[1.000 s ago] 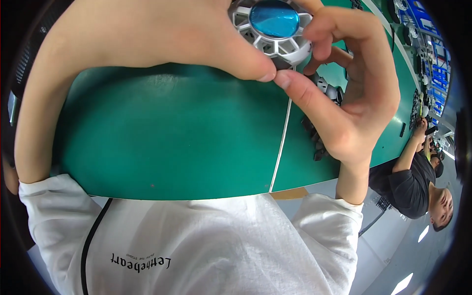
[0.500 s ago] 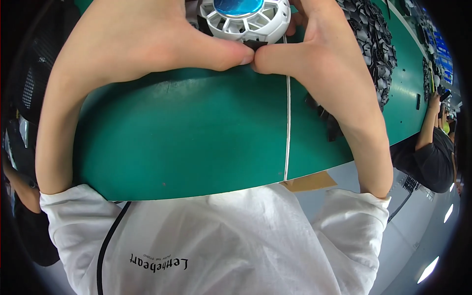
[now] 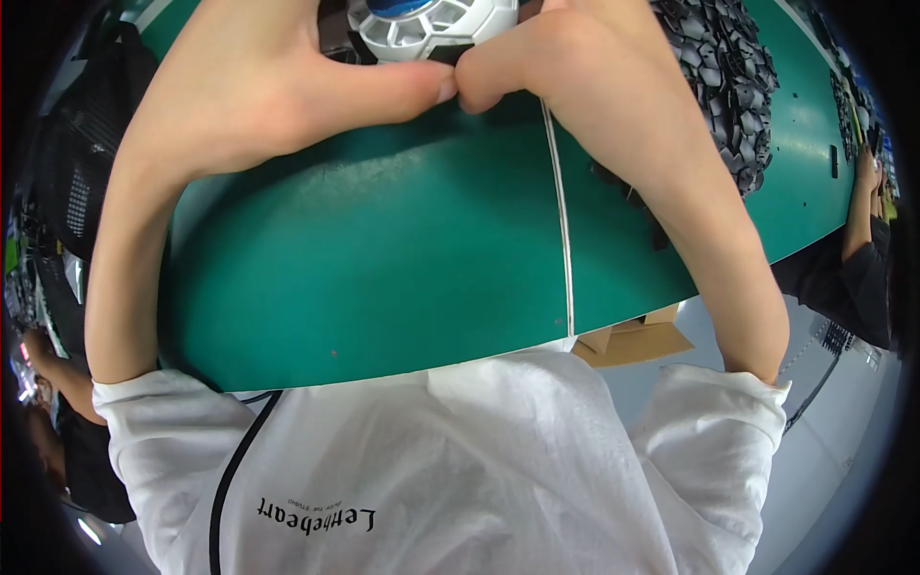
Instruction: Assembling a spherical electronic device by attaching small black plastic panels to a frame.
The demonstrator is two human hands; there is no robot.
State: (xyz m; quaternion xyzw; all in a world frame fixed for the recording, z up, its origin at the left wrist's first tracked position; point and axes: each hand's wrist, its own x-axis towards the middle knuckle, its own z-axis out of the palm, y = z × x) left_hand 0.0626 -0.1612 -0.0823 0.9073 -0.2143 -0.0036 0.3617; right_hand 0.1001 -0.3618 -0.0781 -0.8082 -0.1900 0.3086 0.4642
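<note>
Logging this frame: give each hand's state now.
Left hand: closed on the round white fan housing.
Right hand: closed on the same housing.

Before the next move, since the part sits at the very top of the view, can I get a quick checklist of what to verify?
1. Round white plastic fan housing with blue centre held by both hands: ok, left hand and right hand flank it.
2. Thumbs meeting below the housing: ok.
3. Whole housing in view: not ok, cut off by the top edge.
4. Grip of the fingers behind it: cannot tell.
5. Green work mat bare beneath the hands: ok.
6. Pile of black plastic parts apart from the housing: ok.
</note>
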